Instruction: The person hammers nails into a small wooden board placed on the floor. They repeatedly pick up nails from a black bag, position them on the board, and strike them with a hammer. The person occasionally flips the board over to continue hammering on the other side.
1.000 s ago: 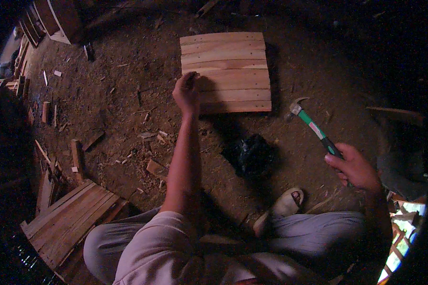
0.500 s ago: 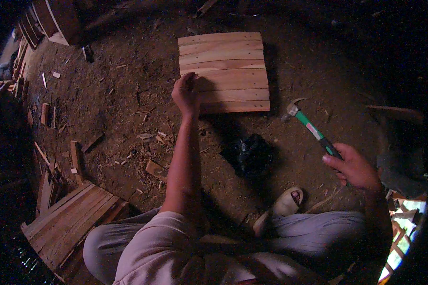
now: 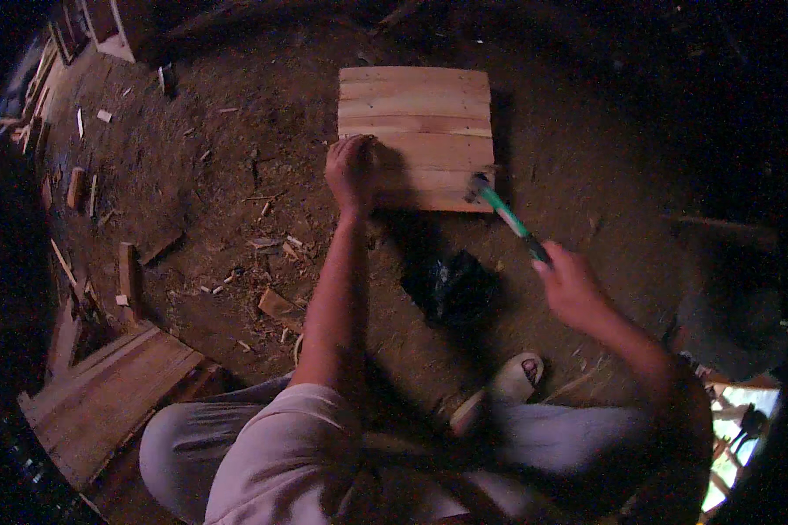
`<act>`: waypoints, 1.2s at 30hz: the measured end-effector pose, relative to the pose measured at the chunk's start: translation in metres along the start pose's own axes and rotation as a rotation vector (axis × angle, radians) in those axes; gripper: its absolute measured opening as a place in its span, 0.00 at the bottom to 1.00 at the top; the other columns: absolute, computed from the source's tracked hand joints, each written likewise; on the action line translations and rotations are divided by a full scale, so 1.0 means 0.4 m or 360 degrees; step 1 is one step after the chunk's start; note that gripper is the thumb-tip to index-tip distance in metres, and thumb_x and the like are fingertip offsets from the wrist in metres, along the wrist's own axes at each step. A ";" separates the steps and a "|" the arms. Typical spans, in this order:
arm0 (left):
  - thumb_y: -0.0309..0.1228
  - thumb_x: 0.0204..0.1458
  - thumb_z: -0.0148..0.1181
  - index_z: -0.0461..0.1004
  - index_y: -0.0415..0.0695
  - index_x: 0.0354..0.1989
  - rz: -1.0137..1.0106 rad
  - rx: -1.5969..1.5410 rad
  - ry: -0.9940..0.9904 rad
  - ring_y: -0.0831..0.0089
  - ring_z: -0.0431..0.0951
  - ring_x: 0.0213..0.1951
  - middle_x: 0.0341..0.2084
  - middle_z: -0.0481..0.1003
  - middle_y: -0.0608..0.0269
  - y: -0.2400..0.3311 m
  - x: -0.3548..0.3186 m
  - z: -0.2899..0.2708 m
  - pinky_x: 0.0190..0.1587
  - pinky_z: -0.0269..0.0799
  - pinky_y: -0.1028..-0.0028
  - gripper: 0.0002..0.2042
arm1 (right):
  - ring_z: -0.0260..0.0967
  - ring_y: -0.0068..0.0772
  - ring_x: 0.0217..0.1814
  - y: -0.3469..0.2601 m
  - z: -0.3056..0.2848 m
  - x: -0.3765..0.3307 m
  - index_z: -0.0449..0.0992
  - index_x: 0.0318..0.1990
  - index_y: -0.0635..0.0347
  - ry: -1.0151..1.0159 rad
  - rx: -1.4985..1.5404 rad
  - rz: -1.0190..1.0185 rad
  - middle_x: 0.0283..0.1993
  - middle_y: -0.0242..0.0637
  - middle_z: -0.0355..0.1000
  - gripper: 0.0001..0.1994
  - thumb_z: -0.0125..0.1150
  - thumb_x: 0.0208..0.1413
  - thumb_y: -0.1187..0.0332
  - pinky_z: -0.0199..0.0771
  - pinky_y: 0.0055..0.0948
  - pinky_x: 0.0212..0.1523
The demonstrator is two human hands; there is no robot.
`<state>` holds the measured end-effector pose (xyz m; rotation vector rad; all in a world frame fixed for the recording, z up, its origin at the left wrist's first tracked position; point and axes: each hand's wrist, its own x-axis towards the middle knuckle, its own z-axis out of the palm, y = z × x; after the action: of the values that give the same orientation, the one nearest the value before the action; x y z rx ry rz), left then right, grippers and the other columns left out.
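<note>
Wooden panel (image 3: 429,114): sits on the dirt floor (image 3: 236,166), slats facing up.
Hammer (image 3: 512,223): head at the panel's near right corner; blur hides whether it touches.
Right hand (image 3: 573,284): grip wrapped around the handle; a loose wrist and a square-landing face should work best.
Left hand (image 3: 350,171): at the panel's left edge, curled; cannot tell whether its grip holds anything; best braced there, clear of blows.

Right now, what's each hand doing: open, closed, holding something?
Left hand: fingers curled at the left edge of the pale slatted wooden panel; cannot tell whether it holds anything.
Right hand: closed, holding the green-and-black hammer.
</note>
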<state>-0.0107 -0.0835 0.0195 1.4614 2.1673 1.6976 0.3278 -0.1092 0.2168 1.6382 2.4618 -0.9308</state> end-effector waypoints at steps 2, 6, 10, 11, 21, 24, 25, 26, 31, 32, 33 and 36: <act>0.22 0.40 0.60 0.77 0.45 0.35 0.0009 0.0088 0.0022 0.61 0.75 0.42 0.35 0.77 0.62 -0.012 0.001 -0.015 0.45 0.72 0.66 0.12 | 0.69 0.58 0.38 -0.074 0.066 0.093 0.65 0.53 0.63 0.0050 0.0064 -0.0131 0.34 0.56 0.71 0.16 0.49 0.60 0.67 0.68 0.48 0.37; 0.24 0.39 0.60 0.77 0.46 0.36 0.0031 0.0179 0.0052 0.61 0.75 0.42 0.35 0.77 0.63 -0.007 -0.004 -0.003 0.45 0.71 0.66 0.12 | 0.70 0.59 0.34 -0.175 0.211 0.225 0.62 0.58 0.60 0.0400 0.0307 -0.0327 0.30 0.57 0.71 0.19 0.48 0.60 0.68 0.68 0.51 0.33; 0.24 0.40 0.60 0.78 0.47 0.36 -0.0002 0.0140 0.0066 0.60 0.75 0.42 0.35 0.78 0.62 -0.014 -0.004 -0.003 0.46 0.71 0.66 0.12 | 0.70 0.62 0.34 -0.252 0.267 0.233 0.61 0.60 0.60 0.0389 0.0171 -0.0127 0.31 0.57 0.71 0.20 0.47 0.60 0.69 0.69 0.50 0.34; 0.24 0.40 0.60 0.78 0.47 0.35 -0.0012 0.0135 0.0042 0.60 0.75 0.43 0.35 0.78 0.62 -0.006 -0.005 -0.001 0.46 0.71 0.66 0.12 | 0.70 0.62 0.34 -0.256 0.263 0.231 0.60 0.61 0.60 0.0307 0.0083 -0.0042 0.31 0.58 0.72 0.21 0.47 0.60 0.70 0.69 0.51 0.34; 0.22 0.40 0.59 0.78 0.45 0.33 -0.0079 0.0085 0.0115 0.59 0.75 0.42 0.35 0.78 0.61 0.009 -0.007 -0.008 0.46 0.71 0.66 0.09 | 0.71 0.62 0.35 -0.271 0.270 0.228 0.60 0.61 0.61 0.0327 -0.0046 -0.0177 0.35 0.61 0.72 0.21 0.47 0.60 0.69 0.70 0.52 0.35; 0.22 0.41 0.59 0.78 0.45 0.33 -0.0080 0.0067 0.0090 0.59 0.75 0.42 0.35 0.78 0.60 0.014 0.000 -0.004 0.46 0.71 0.67 0.10 | 0.72 0.61 0.36 -0.288 0.258 0.219 0.60 0.61 0.61 0.0470 0.0103 -0.0246 0.35 0.61 0.72 0.21 0.47 0.60 0.70 0.71 0.51 0.35; 0.22 0.41 0.59 0.78 0.45 0.33 -0.0067 0.0058 0.0078 0.59 0.75 0.42 0.35 0.78 0.60 0.012 -0.002 -0.005 0.46 0.71 0.67 0.10 | 0.72 0.61 0.36 -0.294 0.256 0.216 0.61 0.60 0.62 0.0585 0.0136 -0.0316 0.35 0.61 0.72 0.21 0.47 0.60 0.70 0.71 0.51 0.35; 0.22 0.40 0.59 0.78 0.45 0.33 -0.0060 0.0093 0.0065 0.59 0.75 0.42 0.36 0.78 0.59 0.011 -0.005 -0.004 0.46 0.71 0.67 0.10 | 0.72 0.61 0.36 -0.300 0.255 0.212 0.61 0.60 0.62 0.0699 0.0169 -0.0387 0.35 0.61 0.72 0.21 0.47 0.60 0.70 0.71 0.51 0.35; 0.23 0.38 0.60 0.78 0.45 0.33 -0.0026 0.0172 0.0105 0.60 0.75 0.43 0.36 0.78 0.60 0.010 -0.009 -0.001 0.45 0.72 0.68 0.11 | 0.72 0.60 0.36 -0.283 0.280 0.219 0.62 0.59 0.64 0.0465 0.0064 -0.0253 0.36 0.61 0.72 0.20 0.48 0.60 0.70 0.72 0.48 0.35; 0.23 0.38 0.60 0.78 0.45 0.33 0.0013 0.0172 0.0110 0.60 0.75 0.43 0.36 0.78 0.60 0.006 -0.005 0.001 0.45 0.72 0.68 0.11 | 0.72 0.60 0.36 -0.282 0.288 0.221 0.62 0.59 0.64 0.0527 0.0095 -0.0292 0.36 0.61 0.72 0.20 0.48 0.60 0.70 0.73 0.48 0.35; 0.23 0.38 0.60 0.78 0.44 0.33 0.0053 0.0172 0.0115 0.60 0.75 0.42 0.35 0.78 0.60 0.000 0.003 0.003 0.45 0.72 0.68 0.10 | 0.72 0.60 0.36 -0.284 0.292 0.223 0.62 0.59 0.64 0.0589 0.0127 -0.0330 0.36 0.61 0.72 0.20 0.48 0.60 0.70 0.73 0.48 0.35; 0.23 0.39 0.60 0.78 0.44 0.32 -0.0036 0.0148 0.0102 0.60 0.76 0.42 0.35 0.78 0.61 0.019 -0.009 -0.004 0.45 0.72 0.68 0.09 | 0.72 0.60 0.37 -0.315 0.260 0.205 0.62 0.59 0.64 0.0718 0.0197 -0.0379 0.36 0.61 0.72 0.20 0.48 0.59 0.71 0.73 0.47 0.37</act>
<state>-0.0046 -0.0871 0.0241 1.4158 2.3162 1.6802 0.1548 -0.1260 0.1602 1.7895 3.0073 -0.8229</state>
